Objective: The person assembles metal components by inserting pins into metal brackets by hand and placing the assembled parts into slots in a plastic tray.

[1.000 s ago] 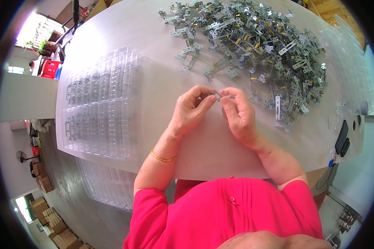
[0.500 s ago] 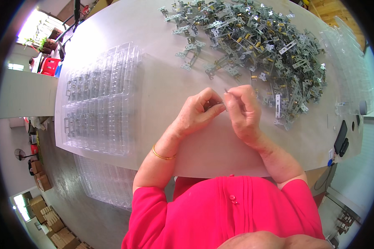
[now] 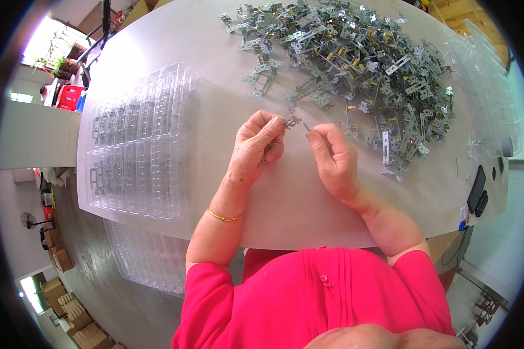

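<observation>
My left hand [image 3: 256,145] is closed on a small metal bracket [image 3: 291,122], whose perforated end sticks out past the thumb and fingertips; the rest is covered by the palm. Just to the right, my right hand [image 3: 336,158] pinches a short thin metal pin [image 3: 307,125] between thumb and forefinger, its tip pointing up and left toward the bracket. A small gap separates the two hands. Beyond them lies a large heap of silvery metal brackets [image 3: 355,58], some with brass-coloured parts.
Clear plastic blister trays [image 3: 140,145] holding rows of metal parts lie on the table's left. More clear trays [image 3: 486,87] are stacked at the far right. A black phone-like object [image 3: 477,185] rests near the right edge. Below the table's left edge are further clear trays [image 3: 145,256].
My hands have moved apart. The left one has shifted left and turned so the bracket's end now shows; the right one still pinches the thin pin.
</observation>
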A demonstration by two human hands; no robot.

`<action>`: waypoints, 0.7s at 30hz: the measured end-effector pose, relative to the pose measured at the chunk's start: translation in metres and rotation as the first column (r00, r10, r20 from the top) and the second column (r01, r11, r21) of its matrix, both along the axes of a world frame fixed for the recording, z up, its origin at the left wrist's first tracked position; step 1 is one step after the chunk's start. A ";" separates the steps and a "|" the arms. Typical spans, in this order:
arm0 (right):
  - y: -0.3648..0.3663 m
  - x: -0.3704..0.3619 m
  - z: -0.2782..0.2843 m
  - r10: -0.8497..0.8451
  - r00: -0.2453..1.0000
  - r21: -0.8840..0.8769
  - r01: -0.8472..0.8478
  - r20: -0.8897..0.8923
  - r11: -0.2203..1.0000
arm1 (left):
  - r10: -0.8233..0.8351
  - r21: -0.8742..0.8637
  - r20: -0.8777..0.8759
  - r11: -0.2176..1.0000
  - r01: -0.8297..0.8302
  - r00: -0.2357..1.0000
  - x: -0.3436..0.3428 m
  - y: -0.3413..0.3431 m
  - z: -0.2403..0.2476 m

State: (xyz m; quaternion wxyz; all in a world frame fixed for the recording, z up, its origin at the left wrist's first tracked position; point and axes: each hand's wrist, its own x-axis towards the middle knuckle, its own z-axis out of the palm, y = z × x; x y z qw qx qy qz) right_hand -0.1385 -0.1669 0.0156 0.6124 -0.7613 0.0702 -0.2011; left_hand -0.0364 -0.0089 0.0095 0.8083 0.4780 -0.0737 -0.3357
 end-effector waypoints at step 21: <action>-0.001 0.001 -0.007 0.067 0.993 0.120 -0.055 -0.093 0.991 | -0.071 0.182 0.336 0.983 0.009 0.939 -0.003 0.000 0.003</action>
